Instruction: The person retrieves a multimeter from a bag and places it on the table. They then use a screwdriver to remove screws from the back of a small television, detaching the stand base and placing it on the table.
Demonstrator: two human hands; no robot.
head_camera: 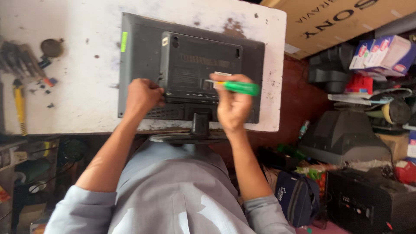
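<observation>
A black flat-screen monitor (190,56) lies face down on a worn white table (82,91), its stand base (190,137) hanging over the near edge. My right hand (232,104) holds a green-handled screwdriver (240,87) with its tip pointing left at the monitor's rear panel. My left hand (143,96) is closed into a fist and rests on the lower left part of the monitor's back, near the tip; whether it pinches something small is hidden.
Several hand tools (24,60) and a yellow-handled tool (19,104) lie at the table's left. A large cardboard box (333,21), small cartons (381,52), an old grey monitor (342,138), a black device (368,203) and a dark bag (297,197) crowd the right.
</observation>
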